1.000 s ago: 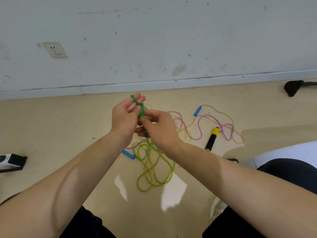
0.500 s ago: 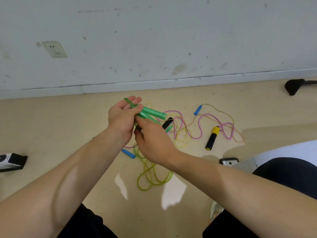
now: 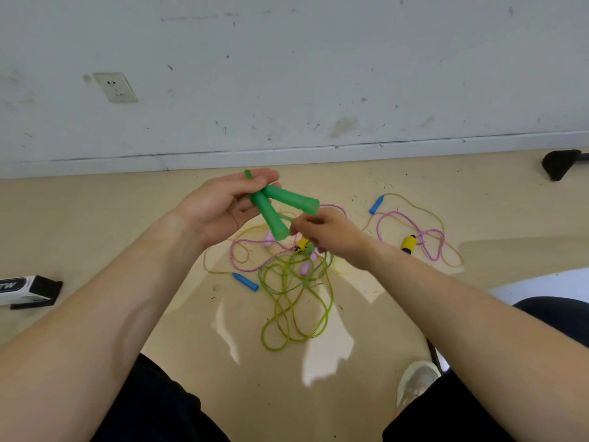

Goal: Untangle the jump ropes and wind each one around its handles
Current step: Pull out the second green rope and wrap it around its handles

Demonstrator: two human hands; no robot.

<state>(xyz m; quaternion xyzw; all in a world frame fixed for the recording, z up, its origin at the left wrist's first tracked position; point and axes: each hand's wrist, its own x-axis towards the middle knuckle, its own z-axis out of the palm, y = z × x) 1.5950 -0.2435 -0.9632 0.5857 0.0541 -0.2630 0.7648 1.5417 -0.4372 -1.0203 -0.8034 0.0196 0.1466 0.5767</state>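
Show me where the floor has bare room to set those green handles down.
Bare floor lies left, between the box and the near blue handle, up to the baseboard. Crowded: the middle and right, with green rope loops, pink rope and yellow handle.

Bare left hand (image 3: 220, 208), bare right hand (image 3: 331, 232), bare forearms (image 3: 121, 298), black trousers (image 3: 153, 408), pale grey-white sneaker (image 3: 414, 382)

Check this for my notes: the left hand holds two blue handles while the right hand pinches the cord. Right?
Wrong colour: the head view shows the left hand holding two green handles, not blue. The right hand does pinch the green cord.
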